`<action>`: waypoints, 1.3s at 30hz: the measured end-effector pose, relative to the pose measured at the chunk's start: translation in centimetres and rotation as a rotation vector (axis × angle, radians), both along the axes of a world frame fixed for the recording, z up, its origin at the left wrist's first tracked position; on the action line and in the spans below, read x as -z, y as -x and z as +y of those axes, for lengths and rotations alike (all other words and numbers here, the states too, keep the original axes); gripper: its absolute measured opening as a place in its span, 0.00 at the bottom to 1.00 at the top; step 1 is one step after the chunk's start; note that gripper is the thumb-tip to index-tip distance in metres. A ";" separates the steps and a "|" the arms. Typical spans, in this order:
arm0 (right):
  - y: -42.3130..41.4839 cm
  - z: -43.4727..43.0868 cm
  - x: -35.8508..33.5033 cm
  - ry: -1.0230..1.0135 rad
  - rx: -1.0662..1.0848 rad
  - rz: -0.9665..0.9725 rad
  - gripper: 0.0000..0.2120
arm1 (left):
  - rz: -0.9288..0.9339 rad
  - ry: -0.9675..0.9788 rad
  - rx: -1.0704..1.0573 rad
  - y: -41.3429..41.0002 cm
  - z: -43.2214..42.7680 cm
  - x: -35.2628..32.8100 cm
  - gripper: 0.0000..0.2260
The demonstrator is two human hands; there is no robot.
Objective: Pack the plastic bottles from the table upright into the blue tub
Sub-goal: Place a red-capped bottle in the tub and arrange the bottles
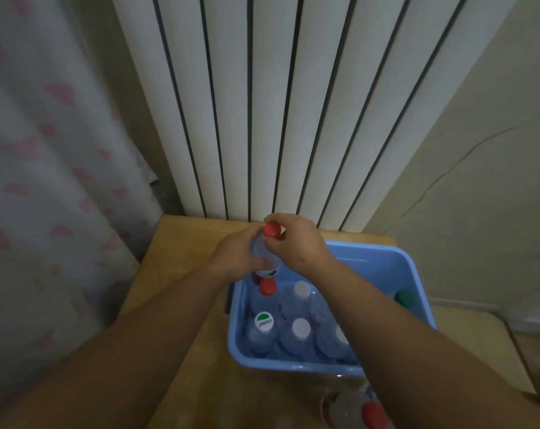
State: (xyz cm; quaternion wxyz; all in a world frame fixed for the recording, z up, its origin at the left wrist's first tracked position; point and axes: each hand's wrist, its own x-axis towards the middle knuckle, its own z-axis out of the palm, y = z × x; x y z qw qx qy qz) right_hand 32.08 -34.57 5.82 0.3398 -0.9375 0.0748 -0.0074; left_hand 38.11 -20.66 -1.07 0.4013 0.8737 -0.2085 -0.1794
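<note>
Bottles [300, 331] upright w/in blue tub [374, 259]

Held bottle [262, 253] between left hand [234, 258] and right hand [296, 243], over far-left corner of tub [293, 363]. Had other bottles [299, 335] upright in tub, below and right of hands; loose bottle [355, 410] on table [182, 258], nearer than hands.

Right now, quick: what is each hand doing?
Left hand: holding, fingers curled round the red-capped bottle.
Right hand: holding, fingers pinching that bottle's red cap.
</note>
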 end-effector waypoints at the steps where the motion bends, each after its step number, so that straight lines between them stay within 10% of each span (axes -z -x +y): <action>1: -0.2 0.0 0.6 -0.012 0.001 0.018 0.16 | -0.078 -0.062 0.016 -0.1 0.0 0.3 0.31; 16: -1.7 -0.5 5.4 0.105 -0.040 0.243 0.14 | -0.113 -0.519 0.152 -0.9 -1.1 3.4 0.32; 39: 5.1 -1.2 -0.6 0.028 0.056 0.138 0.25 | -0.132 -0.056 -0.089 4.0 1.1 -4.3 0.20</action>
